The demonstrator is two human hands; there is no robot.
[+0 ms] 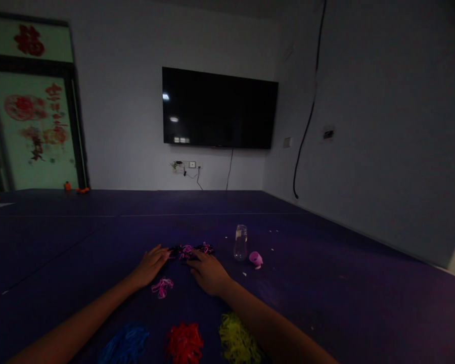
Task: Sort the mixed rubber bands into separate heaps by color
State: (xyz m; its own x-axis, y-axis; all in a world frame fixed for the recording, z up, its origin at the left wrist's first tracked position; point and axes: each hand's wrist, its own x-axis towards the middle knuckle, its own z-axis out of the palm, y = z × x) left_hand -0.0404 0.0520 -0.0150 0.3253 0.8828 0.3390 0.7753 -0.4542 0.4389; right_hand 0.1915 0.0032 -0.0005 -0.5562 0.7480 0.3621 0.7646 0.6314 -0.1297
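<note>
A mixed pile of thin black and pink rubber bands lies spread between my hands in the head view. My left hand rests at its left end, fingers stretched out and touching the edge. Over the pile's near right side is my right hand, with fingers extended and apart. A small heap of pink bands lies just in front of the left hand. Closer to me are a blue heap, a red heap and a yellow heap, the yellow one partly hidden by my right forearm.
A clear bottle stands right of my right hand, beside a pink cap. Small white scraps dot the purple surface. Farther off are a wall-mounted television, a hanging cable and small orange objects.
</note>
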